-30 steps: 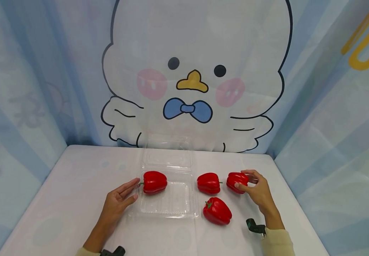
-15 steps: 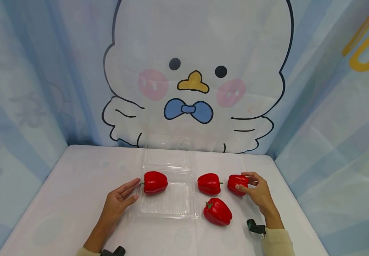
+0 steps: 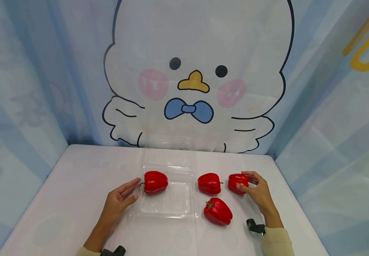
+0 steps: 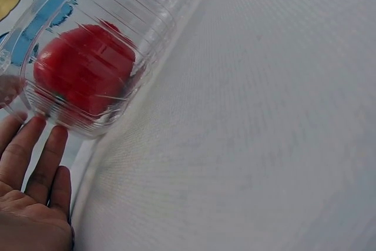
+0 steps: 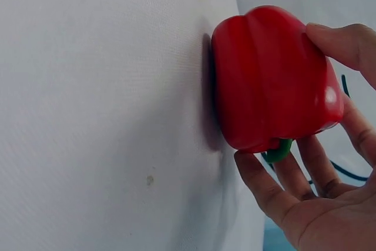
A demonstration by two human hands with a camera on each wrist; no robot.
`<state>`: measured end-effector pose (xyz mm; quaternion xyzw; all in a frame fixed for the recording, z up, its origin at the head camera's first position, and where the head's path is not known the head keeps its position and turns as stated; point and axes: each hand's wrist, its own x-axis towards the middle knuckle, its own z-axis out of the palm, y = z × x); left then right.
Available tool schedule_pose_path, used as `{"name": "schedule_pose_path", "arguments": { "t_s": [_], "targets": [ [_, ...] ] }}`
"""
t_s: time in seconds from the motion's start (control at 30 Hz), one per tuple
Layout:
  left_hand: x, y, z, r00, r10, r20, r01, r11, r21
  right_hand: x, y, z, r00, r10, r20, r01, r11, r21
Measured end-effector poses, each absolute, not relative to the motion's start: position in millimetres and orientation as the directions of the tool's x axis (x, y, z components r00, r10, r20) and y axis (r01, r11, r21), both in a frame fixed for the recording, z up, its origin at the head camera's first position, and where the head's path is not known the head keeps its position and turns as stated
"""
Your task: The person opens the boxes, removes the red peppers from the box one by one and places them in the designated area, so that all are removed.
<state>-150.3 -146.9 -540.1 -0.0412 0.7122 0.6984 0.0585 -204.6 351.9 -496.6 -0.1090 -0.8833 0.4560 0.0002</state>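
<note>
On the right of the head view, my right hand [image 3: 258, 190] holds a red bell pepper [image 3: 236, 184] with thumb and spread fingers. The right wrist view shows the thumb on this pepper [image 5: 270, 80] and the fingers around its green stem end, close to the tabletop. An open clear plastic clamshell box [image 3: 178, 209] lies at the middle, its lid raised toward the backdrop. Another red bell pepper [image 3: 155, 182] lies in its back left part, stem to the left. At the box's left edge is my left hand [image 3: 118, 201], fingers extended, fingertips at the plastic wall.
Two more red bell peppers lie between the box and my right hand: one bell pepper [image 3: 209, 184] farther back, the other bell pepper [image 3: 217, 211] nearer. A white cloth covers the table [image 3: 72, 192]. Printed curtains [image 3: 331, 142] stand behind and at both sides.
</note>
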Motion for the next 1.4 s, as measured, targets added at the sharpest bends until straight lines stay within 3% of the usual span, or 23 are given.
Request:
{"name": "schedule_pose_path", "arguments": {
  "t_s": [0.33,1.4],
  "targets": [
    [-150,-147,-539,-0.99,0.026,-0.136,-0.136,0.021,0.991,-204,350,-494,-0.979,0.189,-0.073,0.168,0.554,-0.816],
    [-150,-148,-539,-0.991,0.039,-0.131,-0.13,0.013,0.991,-193,316,-462,-0.959,0.2,0.201,-0.061,0.548,-0.834]
  ]
}}
